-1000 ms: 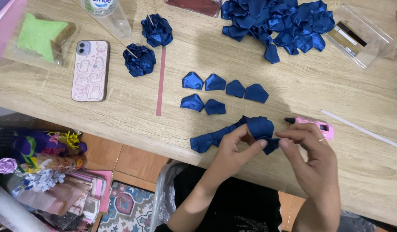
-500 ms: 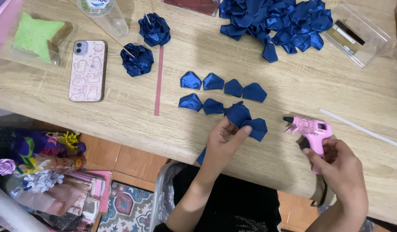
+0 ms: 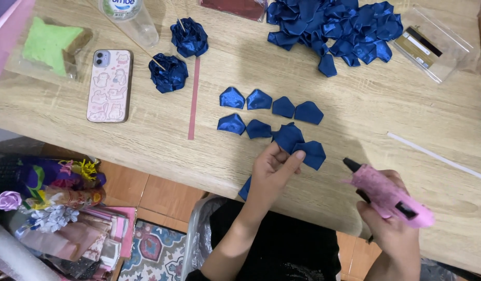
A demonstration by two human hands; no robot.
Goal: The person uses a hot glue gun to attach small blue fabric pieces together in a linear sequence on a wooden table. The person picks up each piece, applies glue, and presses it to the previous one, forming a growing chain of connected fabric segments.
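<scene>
Left hand [image 3: 274, 169], closed on a strip of joined blue petals [image 3: 297, 145] at the near tabletop [image 3: 147, 140] edge; right hand [image 3: 388, 229], gripping a pink glue gun [image 3: 388, 195] just right of the petals, nozzle aimed left at them; loose petals [image 3: 271, 104] lie beyond the left hand.

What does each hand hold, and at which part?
Left hand pinches joined blue satin petals at their lower edge. Right hand grips pink glue gun by its handle.
</scene>
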